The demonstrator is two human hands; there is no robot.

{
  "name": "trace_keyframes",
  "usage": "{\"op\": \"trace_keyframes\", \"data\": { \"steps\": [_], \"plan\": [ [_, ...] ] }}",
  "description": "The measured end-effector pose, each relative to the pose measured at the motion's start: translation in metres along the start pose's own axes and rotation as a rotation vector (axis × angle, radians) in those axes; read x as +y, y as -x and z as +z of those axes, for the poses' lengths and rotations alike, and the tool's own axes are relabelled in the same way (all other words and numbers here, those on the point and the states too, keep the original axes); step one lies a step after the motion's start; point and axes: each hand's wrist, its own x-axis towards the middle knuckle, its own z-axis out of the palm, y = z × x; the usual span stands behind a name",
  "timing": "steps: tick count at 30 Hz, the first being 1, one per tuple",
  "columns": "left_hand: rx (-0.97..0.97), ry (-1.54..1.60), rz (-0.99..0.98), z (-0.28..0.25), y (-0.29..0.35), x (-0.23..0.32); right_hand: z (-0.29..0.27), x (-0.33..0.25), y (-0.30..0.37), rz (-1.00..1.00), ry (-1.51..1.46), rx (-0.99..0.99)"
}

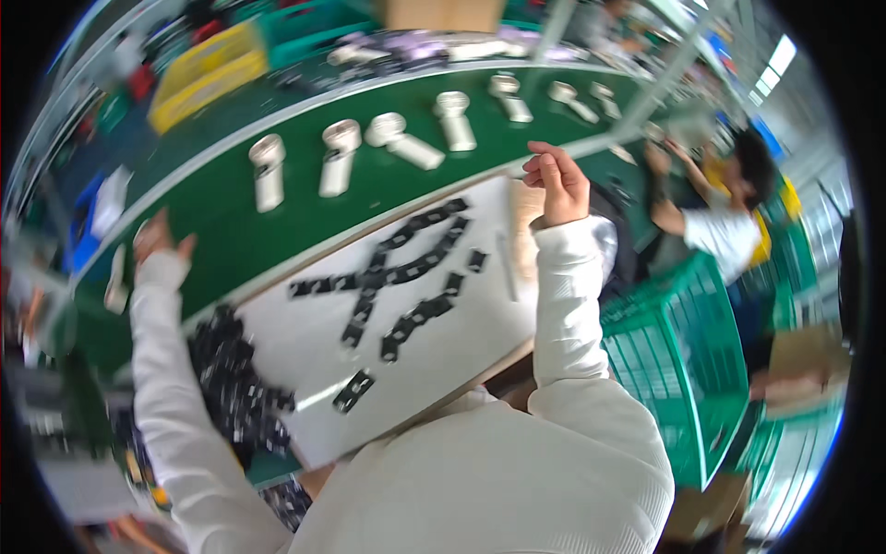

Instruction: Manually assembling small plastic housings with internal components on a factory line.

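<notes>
My left hand [159, 242] reaches over the left end of the green belt [221, 235]. Its thumb is spread away, and its fingers are at a white handheld fan [116, 282]; whether they touch it is hidden by blur. My right hand [560, 189] hovers above the far right corner of a white board [443, 346], fingers loosely bent and thumb apart, with nothing visible in it. Small black rectangular parts [369, 277] lie in bent rows on the board. A heap of similar black parts [235, 379] is beside my left forearm.
Several white handheld fans [340, 162] lie spaced along the belt. A green plastic crate [678, 355] stands at my right, with a co-worker [729, 208] beyond it. Across the belt are a yellow bin [208, 78] and a cardboard box [443, 14].
</notes>
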Motion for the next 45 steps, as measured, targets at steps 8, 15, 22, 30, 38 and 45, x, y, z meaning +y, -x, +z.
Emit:
{"op": "trace_keyframes", "data": {
  "steps": [8, 15, 22, 30, 38, 45],
  "plan": [
    [0.191, 0.205, 0.329, 0.074, -0.049, -0.04, -0.146, 0.036, 0.084, 0.379, 1.038, 0.242],
    [0.225, 0.453, 0.383, 0.064, -0.042, -0.06, -0.133, 0.131, 0.093, -0.111, 1.535, -0.142],
    [0.267, 0.69, 0.375, 0.061, -0.061, -0.085, -0.057, 0.043, 0.064, 0.28, 1.549, -0.464],
    [0.215, 0.79, 0.05, 0.07, 0.098, -0.29, -0.062, 0.043, 0.083, 0.293, 1.174, 0.058],
    [-0.107, 0.803, 0.398, -0.079, 0.062, 0.075, -0.077, 0.043, 0.122, -0.155, 0.436, 0.661],
    [-0.465, 0.596, 0.545, -0.078, 0.141, 0.143, 0.064, 0.012, 0.135, 0.052, -0.161, 0.06]
  ]
}}
